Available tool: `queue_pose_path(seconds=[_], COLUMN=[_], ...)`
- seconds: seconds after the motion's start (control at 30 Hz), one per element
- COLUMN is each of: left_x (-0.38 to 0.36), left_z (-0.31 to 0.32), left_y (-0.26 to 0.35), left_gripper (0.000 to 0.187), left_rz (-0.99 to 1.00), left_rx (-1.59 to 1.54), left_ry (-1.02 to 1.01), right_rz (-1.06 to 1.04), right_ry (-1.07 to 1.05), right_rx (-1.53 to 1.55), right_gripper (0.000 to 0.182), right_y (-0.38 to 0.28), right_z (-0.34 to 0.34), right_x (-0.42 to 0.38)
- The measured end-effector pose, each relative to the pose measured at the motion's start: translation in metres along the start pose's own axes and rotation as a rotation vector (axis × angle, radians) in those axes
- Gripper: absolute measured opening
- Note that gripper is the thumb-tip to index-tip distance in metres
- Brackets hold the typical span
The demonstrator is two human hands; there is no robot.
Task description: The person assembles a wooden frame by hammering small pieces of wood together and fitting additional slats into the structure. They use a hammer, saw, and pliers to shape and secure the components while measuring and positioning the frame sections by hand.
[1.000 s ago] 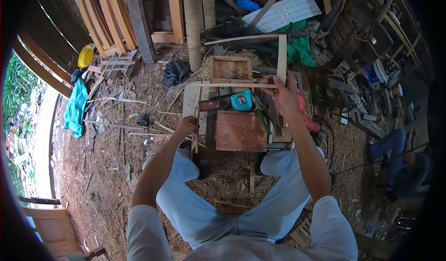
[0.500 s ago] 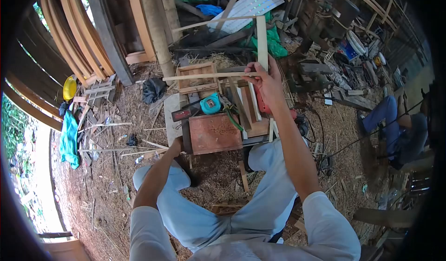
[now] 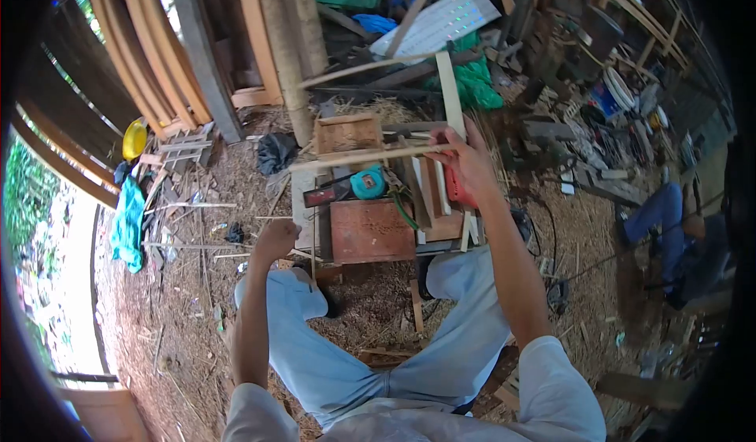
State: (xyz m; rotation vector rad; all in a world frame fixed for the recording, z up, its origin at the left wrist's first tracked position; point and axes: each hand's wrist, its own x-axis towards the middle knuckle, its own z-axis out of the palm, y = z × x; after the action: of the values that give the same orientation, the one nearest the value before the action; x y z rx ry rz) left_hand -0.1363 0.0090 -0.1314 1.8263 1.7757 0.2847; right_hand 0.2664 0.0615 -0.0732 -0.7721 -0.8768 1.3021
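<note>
My right hand is closed around the near corner of a U-shaped frame of pale wooden strips, raised above the low workbench. Two thin strips of the frame reach out to the left, and its wider piece runs away from me. My left hand is curled beside the left edge of the bench; whatever its fingers may hold cannot be made out. Between the hands lie a teal tape measure, a reddish-brown board and a shallow wooden box.
Behind my right hand a red tool lies on the bench. Wood scraps and shavings litter the floor. A black plastic bag sits at the left, near upright timbers. Another person's leg shows at the right.
My left hand has come up and left from the edge of the reddish-brown board. The frame in my right hand has dropped lower and tilted slightly. The view has shifted a little.
</note>
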Motion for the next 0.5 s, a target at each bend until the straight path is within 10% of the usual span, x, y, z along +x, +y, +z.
queue_pose_path(seconds=[0.17,0.3,0.5], left_x=[-0.055,-0.054,-0.055], left_z=[-0.028,0.019,0.013], left_y=[0.094,0.118,0.088], left_gripper=[0.024,0.035,0.025], left_rz=[0.428,0.730,0.470], left_rx=[-0.151,0.189,-0.261], left_ry=[0.720,0.691,0.305], right_rz=[0.089,0.213,0.284], right_ry=[-0.076,-0.137,-0.377], right_rx=[-0.078,-0.107,-0.200], right_gripper=[0.036,0.034,0.039], right_y=[0.002,0.010,0.024], right_z=[0.017,0.055,0.107], right_x=[-0.005,-0.016,-0.021])
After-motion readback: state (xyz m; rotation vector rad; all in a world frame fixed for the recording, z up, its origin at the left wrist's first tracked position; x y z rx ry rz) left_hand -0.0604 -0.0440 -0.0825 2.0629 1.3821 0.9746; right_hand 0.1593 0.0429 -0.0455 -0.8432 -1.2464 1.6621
